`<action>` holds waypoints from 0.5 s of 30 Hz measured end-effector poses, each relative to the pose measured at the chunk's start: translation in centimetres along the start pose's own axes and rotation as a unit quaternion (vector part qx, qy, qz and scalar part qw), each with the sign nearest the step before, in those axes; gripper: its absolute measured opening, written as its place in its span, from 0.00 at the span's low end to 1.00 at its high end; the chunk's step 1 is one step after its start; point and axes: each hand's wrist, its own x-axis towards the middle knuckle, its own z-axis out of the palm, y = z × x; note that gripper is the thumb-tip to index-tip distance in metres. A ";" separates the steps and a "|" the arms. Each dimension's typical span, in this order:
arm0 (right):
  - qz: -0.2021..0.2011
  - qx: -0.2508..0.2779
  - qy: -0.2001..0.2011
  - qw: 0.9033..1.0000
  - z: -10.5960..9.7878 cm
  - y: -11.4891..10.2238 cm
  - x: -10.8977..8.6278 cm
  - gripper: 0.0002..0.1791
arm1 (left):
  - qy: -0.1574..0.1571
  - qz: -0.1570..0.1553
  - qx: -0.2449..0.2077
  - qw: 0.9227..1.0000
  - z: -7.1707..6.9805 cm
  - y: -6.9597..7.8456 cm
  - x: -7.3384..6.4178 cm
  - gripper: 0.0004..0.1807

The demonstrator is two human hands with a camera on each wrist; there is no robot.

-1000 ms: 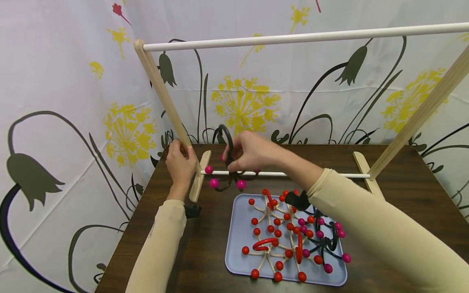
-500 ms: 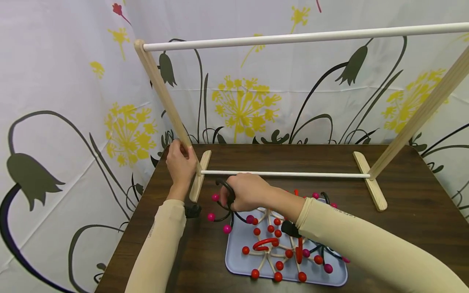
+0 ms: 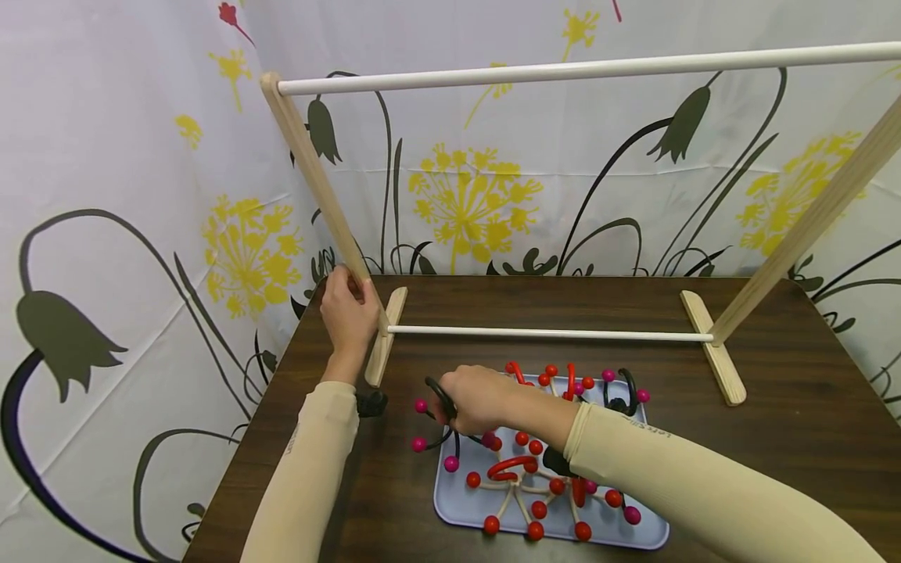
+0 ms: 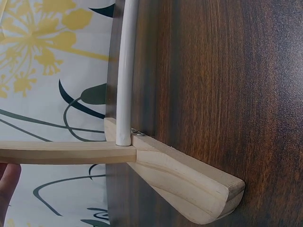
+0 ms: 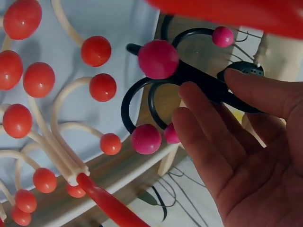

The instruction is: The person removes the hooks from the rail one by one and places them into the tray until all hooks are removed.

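My left hand (image 3: 349,313) pinches the lower part of the left wooden post (image 3: 320,184) of a rack; the left wrist view shows one finger beside that post (image 4: 66,153). In my right hand (image 3: 480,400) is a black claw-like hook (image 3: 445,397) with curved arms ending in pink balls. Thumb and fingers hold its stem (image 5: 201,80), partly hidden by the hand in the head view. Its arms hang over the back left corner of a pale blue tray (image 3: 461,510). Red-handled pieces with cream arms and red balls (image 3: 511,467) lie on the tray.
The rack's white top bar (image 3: 549,73) spans above the table and a white lower bar (image 3: 549,334) runs behind the tray. A right post (image 3: 809,227) stands on a wooden foot (image 3: 725,367). More black hooks (image 3: 626,395) lie at the tray's right.
My right hand has brought the black hook down and forward from the lower bar to the tray's back left corner. The left hand has stayed on the post.
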 end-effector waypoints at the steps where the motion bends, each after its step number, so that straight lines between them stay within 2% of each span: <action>1: 0.002 0.004 -0.006 1.000 0.1 0.1 0.0 0.08 | 0.002 0.002 0.000 1.000 0.0 0.0 0.0 0.09; 10: -0.014 -0.005 -0.026 1.000 0.8 1.0 -0.3 0.05 | 0.004 0.001 -0.003 1.000 0.1 0.0 0.0 0.09; 15: 0.005 0.010 -0.037 0.999 0.8 1.3 -0.7 0.07 | 0.004 -0.001 -0.003 1.000 0.1 0.0 0.0 0.09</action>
